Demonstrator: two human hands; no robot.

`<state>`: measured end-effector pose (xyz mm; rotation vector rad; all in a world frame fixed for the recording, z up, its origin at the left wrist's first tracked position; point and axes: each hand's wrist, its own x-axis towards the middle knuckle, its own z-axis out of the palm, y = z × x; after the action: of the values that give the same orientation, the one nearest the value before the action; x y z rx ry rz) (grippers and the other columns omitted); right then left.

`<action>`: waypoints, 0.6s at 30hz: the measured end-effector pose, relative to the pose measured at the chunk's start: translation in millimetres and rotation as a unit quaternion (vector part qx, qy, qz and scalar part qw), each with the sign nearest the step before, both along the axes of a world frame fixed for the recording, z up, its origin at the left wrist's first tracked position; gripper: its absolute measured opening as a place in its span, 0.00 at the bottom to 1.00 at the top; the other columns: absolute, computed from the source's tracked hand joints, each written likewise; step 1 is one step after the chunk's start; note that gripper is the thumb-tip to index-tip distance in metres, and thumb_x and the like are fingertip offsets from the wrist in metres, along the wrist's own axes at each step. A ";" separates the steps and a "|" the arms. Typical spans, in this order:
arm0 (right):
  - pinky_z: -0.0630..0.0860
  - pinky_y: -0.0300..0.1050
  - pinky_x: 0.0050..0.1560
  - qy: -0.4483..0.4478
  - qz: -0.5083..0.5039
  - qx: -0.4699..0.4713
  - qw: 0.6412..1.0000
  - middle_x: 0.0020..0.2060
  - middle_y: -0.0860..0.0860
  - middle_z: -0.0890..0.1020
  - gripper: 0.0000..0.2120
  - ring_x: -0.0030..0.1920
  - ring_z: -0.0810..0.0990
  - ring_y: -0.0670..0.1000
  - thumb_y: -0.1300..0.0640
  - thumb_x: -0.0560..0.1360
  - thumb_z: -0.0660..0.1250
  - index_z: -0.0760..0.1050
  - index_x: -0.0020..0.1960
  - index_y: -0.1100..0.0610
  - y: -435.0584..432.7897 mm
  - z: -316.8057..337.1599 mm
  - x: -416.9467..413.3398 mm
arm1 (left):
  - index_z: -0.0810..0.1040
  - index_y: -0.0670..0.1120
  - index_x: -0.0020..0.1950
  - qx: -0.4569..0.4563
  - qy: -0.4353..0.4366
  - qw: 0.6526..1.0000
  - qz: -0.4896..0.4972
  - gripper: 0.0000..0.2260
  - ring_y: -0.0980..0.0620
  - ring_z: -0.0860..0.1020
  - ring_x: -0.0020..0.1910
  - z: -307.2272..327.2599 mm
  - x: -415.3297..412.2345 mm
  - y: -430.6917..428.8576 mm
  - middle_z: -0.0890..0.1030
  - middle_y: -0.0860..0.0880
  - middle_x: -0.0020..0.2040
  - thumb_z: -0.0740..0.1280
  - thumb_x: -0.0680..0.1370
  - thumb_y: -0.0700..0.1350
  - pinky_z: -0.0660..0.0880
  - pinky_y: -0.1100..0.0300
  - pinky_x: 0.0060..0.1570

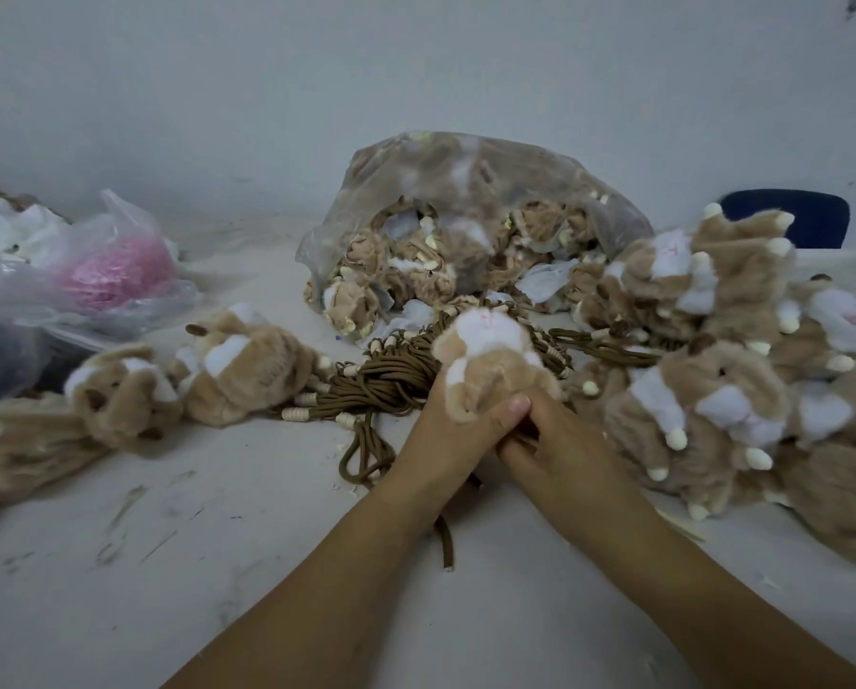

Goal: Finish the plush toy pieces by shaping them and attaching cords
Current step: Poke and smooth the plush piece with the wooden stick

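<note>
Left hand (445,435) gripping plush toy (490,360) above the desk (217,539), thumb pressing its underside; right hand (560,450) curling in beneath, touching the left; what it is pinching is hidden, cannot tell; brown cords (381,385) lying just behind, one end trailing under the wrists.
</note>
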<state>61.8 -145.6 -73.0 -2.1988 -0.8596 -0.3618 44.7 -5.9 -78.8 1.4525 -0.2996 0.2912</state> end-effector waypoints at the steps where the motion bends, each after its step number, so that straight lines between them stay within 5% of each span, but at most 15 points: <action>1: 0.75 0.52 0.42 0.014 0.011 0.014 1.000 0.40 0.45 0.79 0.03 0.42 0.77 0.47 0.57 0.74 0.63 0.71 0.47 0.51 -0.2 -0.3 0.6 | 0.77 0.39 0.63 0.006 0.005 1.000 0.003 0.13 0.41 0.81 0.59 1.9 -1.6 -0.8 0.82 0.37 0.57 0.69 0.79 0.40 0.78 0.50 0.60; 5: 0.76 0.52 0.41 0.003 0.032 0.057 0.998 0.40 0.44 0.78 0.02 0.43 0.77 0.46 0.55 0.73 0.63 0.72 0.45 0.52 -1.3 2.4 -0.4 | 0.79 0.40 0.62 0.057 0.015 0.998 0.006 0.14 0.48 0.82 0.58 -1.5 -7.6 -3.1 0.84 0.42 0.56 0.66 0.80 0.48 0.78 0.61 0.55; 10: 0.76 0.47 0.40 -0.011 0.036 0.092 0.995 0.39 0.42 0.78 0.04 0.42 0.77 0.44 0.51 0.73 0.62 0.72 0.46 0.50 -0.1 5.7 -4.0 | 0.80 0.51 0.61 0.092 0.037 0.995 0.027 0.18 0.53 0.81 0.58 -4.0 -9.8 -6.5 0.84 0.49 0.56 0.59 0.81 0.60 0.77 0.57 0.59; 18: 0.74 0.47 0.46 -0.107 0.011 0.008 0.994 0.47 0.51 0.78 0.09 0.48 0.76 0.50 0.64 0.73 0.69 0.77 0.53 0.59 6.1 2.8 -5.1 | 0.81 0.72 0.46 0.054 0.032 0.991 0.119 0.16 0.71 0.79 0.50 0.2 -13.9 -7.8 0.83 0.68 0.46 0.53 0.78 0.66 0.71 0.79 0.45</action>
<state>56.7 -139.5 -70.2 -2.1603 -0.9915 -0.6006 30.8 -13.8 -78.6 1.6042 -0.0907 0.4262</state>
